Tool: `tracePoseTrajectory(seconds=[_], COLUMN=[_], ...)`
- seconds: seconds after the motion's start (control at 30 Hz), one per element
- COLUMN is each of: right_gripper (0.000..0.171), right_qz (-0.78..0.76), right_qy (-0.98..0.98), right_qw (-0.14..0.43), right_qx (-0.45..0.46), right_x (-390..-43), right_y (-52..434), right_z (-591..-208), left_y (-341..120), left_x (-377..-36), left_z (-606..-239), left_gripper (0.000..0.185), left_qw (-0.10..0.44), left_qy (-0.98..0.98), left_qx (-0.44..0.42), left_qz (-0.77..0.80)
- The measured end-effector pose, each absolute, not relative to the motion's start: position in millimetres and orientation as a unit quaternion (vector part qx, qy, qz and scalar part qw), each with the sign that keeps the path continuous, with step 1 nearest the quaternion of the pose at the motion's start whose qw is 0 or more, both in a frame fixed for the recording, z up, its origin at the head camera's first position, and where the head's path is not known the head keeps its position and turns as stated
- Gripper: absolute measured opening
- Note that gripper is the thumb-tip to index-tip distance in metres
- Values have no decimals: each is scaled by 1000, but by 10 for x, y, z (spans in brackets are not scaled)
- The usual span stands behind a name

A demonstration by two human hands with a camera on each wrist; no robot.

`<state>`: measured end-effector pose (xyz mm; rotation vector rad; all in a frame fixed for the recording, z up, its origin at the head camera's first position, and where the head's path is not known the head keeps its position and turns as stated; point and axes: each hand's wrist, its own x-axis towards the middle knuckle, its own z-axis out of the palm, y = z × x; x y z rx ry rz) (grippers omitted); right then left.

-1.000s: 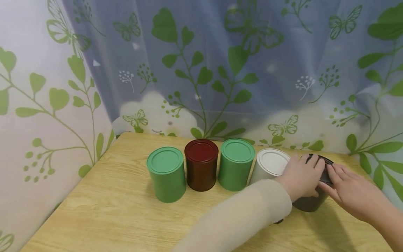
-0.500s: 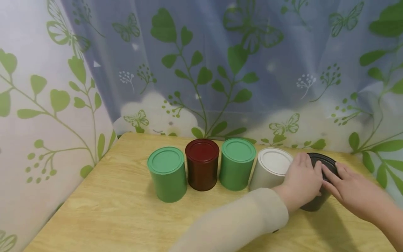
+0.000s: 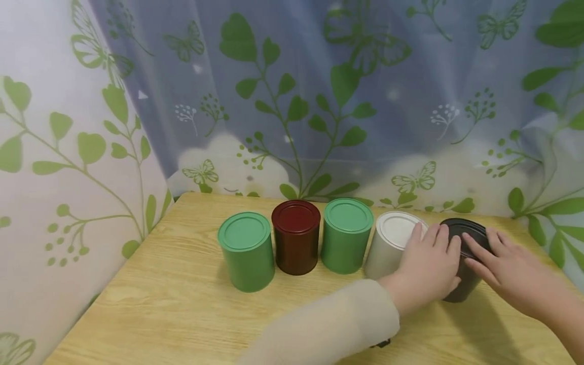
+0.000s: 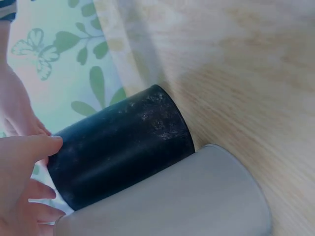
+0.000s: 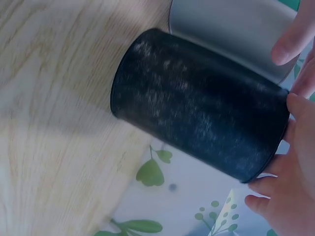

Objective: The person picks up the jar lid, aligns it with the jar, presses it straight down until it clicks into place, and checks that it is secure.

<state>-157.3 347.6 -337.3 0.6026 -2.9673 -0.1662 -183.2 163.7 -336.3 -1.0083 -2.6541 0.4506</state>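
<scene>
Head view: five lidded cylindrical tins stand in a row on the wooden table (image 3: 159, 309), toward its far edge. From left to right they are a green tin (image 3: 246, 251), a dark red tin (image 3: 296, 236), a second green tin (image 3: 347, 235), a white tin (image 3: 392, 243) and a black tin (image 3: 463, 258) at the right end, just beside the white one. The left hand (image 3: 426, 271) cups the black tin's near-left wall, fingers laid up over the lid rim; the right hand (image 3: 506, 268) rests straight fingers on the lid from the right. Neither hand is clenched — both lie flat against the tin, steadying rather than gripping it. Left wrist view: the black tin (image 4: 120, 152) stands on the table touching or nearly touching the white tin (image 4: 167, 201); a fingertip of the left hand (image 4: 22, 157) sits at its top edge. Right wrist view: the black tin (image 5: 197, 108) shows a smooth, faintly scuffed wall, and the fingers of the right hand (image 5: 290, 172) meet the lid end. Handling judgement: the tin looks rigid, thin-walled and light, with a slick painted surface. Hold is best taken around the mid-wall from opposite sides, not by the lid alone, which may lift off.
</scene>
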Motion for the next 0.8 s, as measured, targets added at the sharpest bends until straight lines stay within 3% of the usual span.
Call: tracePoseTrajectory(seconds=[0.27, 0.6, 0.8], right_gripper=[52, 73, 77], right_qz=[-45, -13, -5], right_qy=[-981, -994, -993], right_qw=[77, 21, 50], right_qx=[173, 106, 107], right_x=[-1542, -1394, -1285], right_y=[3433, 3082, 2890], right_z=[-3404, -3367, -3459], left_y=[1236, 558, 185], left_x=[-1650, -1500, -1475], left_z=[-3374, -3458, -3599], left_gripper=[71, 73, 75], left_qw=[138, 139, 99], left_qy=[-918, -933, -953], left_qx=[-359, -326, -287], left_qz=[97, 56, 26])
